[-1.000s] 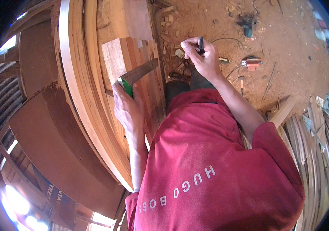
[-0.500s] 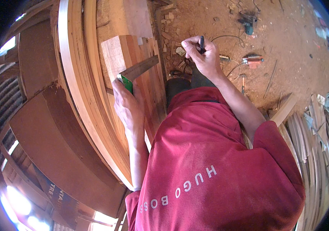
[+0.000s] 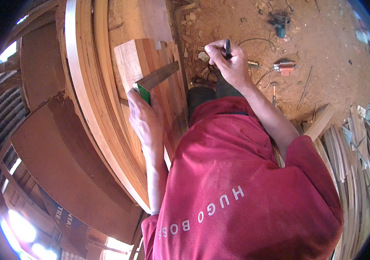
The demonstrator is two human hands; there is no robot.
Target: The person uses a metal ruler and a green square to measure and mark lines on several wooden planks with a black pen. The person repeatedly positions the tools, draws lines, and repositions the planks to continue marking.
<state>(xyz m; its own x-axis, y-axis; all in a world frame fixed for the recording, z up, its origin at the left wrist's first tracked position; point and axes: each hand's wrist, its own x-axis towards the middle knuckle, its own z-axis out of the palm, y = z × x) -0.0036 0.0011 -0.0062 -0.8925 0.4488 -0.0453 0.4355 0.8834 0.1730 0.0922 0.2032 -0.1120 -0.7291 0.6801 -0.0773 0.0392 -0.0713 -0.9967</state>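
My left hand (image 3: 147, 119) is closed round the green stock of a try square (image 3: 161, 75). The square's dark metal blade lies across several wooden pieces (image 3: 167, 99) set side by side, pointing away to the right. Faint pencil-like lines mark the pale face of the nearest-left piece. Raised to the right of the wood, my right hand (image 3: 230, 63) grips a black pen (image 3: 228, 48) that sticks up between thumb and fingers. The pen is apart from the wood, and its lower end is hidden by the hand.
Long planks (image 3: 81, 56) run along the left of the bench. On the dusty floor lie a green-bodied power tool (image 3: 281, 29), a red power tool (image 3: 285, 66) with a cord, and a hammer (image 3: 274, 93). Stacked wood strips (image 3: 345, 160) lean at the right, near offcuts (image 3: 190, 17).
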